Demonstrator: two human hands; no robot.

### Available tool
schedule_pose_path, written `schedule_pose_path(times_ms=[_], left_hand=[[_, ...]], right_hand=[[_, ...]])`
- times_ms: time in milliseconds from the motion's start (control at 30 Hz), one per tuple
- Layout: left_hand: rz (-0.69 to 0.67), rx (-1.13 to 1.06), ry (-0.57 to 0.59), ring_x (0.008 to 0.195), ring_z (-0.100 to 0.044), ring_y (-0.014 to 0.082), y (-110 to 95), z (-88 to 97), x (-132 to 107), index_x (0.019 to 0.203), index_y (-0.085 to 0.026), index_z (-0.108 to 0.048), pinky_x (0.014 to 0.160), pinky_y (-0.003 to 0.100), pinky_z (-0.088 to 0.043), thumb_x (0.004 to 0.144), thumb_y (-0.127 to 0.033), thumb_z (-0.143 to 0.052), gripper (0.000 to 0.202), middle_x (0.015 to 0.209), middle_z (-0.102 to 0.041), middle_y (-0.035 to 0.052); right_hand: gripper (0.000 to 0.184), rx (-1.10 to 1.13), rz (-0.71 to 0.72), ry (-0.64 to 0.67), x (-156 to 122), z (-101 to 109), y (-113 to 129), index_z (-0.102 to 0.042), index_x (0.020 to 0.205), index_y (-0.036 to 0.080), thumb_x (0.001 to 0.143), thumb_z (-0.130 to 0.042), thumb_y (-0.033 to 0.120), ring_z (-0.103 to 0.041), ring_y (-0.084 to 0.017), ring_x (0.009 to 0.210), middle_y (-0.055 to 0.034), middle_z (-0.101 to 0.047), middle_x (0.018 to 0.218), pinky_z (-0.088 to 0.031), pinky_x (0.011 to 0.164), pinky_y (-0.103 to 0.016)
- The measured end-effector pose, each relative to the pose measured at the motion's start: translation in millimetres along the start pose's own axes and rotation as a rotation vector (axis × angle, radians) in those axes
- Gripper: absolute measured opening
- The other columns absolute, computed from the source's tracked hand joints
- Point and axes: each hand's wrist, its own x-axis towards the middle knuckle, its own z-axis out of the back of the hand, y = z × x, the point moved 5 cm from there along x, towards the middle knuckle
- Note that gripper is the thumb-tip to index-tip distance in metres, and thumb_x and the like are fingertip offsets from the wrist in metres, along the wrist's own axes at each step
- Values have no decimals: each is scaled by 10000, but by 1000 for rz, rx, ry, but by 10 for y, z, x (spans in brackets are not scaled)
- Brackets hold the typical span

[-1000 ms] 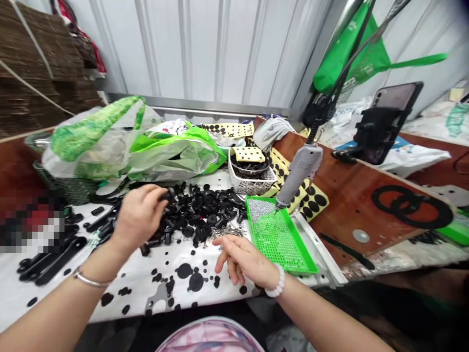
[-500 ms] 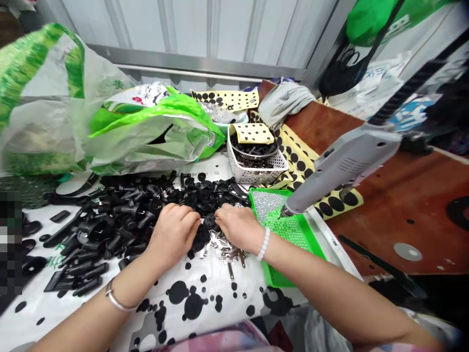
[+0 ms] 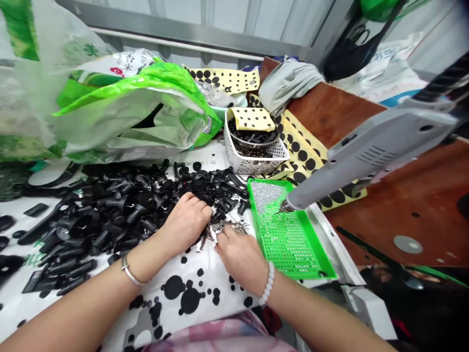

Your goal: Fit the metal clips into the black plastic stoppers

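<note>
My left hand [image 3: 188, 219] is closed, its fingers curled down at the right side of a heap of black plastic parts [image 3: 117, 215]. What it grips is hidden under the fingers. My right hand [image 3: 240, 254] is closed too, thumb and fingertips bent in among small metal strips [image 3: 205, 240] on the white sheet. Whether it pinches one of the strips is hidden. The two hands are a short way apart, with some strips between them. Right of my right hand lies a green perforated tray [image 3: 289, 244] with small silvery screws [image 3: 267, 195] at its far end.
A grey electric screwdriver [image 3: 351, 151] hangs over the tray, tip low. Behind stands a white basket [image 3: 252, 164] holding dark parts. Green-and-white plastic bags [image 3: 139, 112] fill the back left. Dotted yellow sticker sheets [image 3: 304, 146] and a grey cloth [image 3: 287, 85] lie at the back right.
Earlier both hands met at a round black part; now they are lower and that part no longer shows. My right hand has come nearer me, over the strips. The view has shifted.
</note>
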Motion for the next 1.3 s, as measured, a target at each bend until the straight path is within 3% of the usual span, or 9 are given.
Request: schedule_pose_path(times_ms=[200,467,567,733,867,967,1067,1167,1300], left_hand=[[122,0,-54,672,-520,172,67,171,-215,715,-153,-568,776,361,-408,904,-166,-397,255,665,-576,36],[285,-353,-198,810,-571,204,-249,264,-636,968,-158,-579,736,353,-454,889,-230,-459,161,875,-644,80],[394,-474,-211,807,-587,200,-289,217,-697,1059,-161,-535,719,337,-464,898,-290,-459,220,909,-648,77],[430,-618,-183,659,-555,149,-283,150,-730,814,-183,-554,631,276,-428,914,-232,-402,189,714,-604,17],[588,-883,-156,576,-505,124,-198,108,-779,737,-180,-536,550,238,-392,897,-289,-416,228,617,-542,-9],[803,-1222,-39,461,-411,90,-180,13,-818,659,-176,-483,448,201,-331,869,-382,-439,297,513,-458,-43],[874,-1411,135,402,-349,67,-250,-55,-818,650,-170,-477,402,185,-273,849,-444,-453,340,469,-453,-55],[825,-1285,174,412,-385,75,-233,-51,-770,637,-165,-507,413,191,-299,860,-425,-438,350,480,-490,-39],[657,-703,-31,636,-584,144,-50,79,-548,820,-178,-619,594,245,-436,865,-331,-468,220,702,-638,15]], right_hand=[[180,-14,-1,-44,83,-62,34,-570,795,157,833,-435,45,-580,-152,563,-83,-600,829,-314,468,-278],[154,67,-83,-99,74,102,-88,-526,809,169,891,-397,144,-604,-168,586,-49,-624,719,-333,511,-274],[174,250,25,-104,41,175,4,-508,829,171,914,-357,184,-608,-162,599,-39,-630,691,-372,541,-265],[180,640,183,-131,-39,219,170,-507,794,177,903,-363,181,-567,-143,604,-34,-592,698,-413,542,-249],[162,761,237,-254,-136,248,156,-533,1005,174,898,-412,165,-591,-152,762,-56,-622,859,-481,658,-270],[259,739,372,-342,-258,282,169,-502,1123,162,890,-401,113,-600,-162,878,-85,-640,966,-508,736,-290],[283,660,458,-417,-372,291,173,-515,1128,157,889,-387,74,-622,-157,891,-90,-665,983,-520,744,-282],[241,659,405,-502,-429,290,101,-533,1104,172,893,-447,95,-653,-152,848,-73,-697,945,-528,713,-273],[184,775,291,-603,-464,311,-31,-586,1023,183,859,-544,111,-654,-142,771,-50,-700,846,-529,667,-253]])
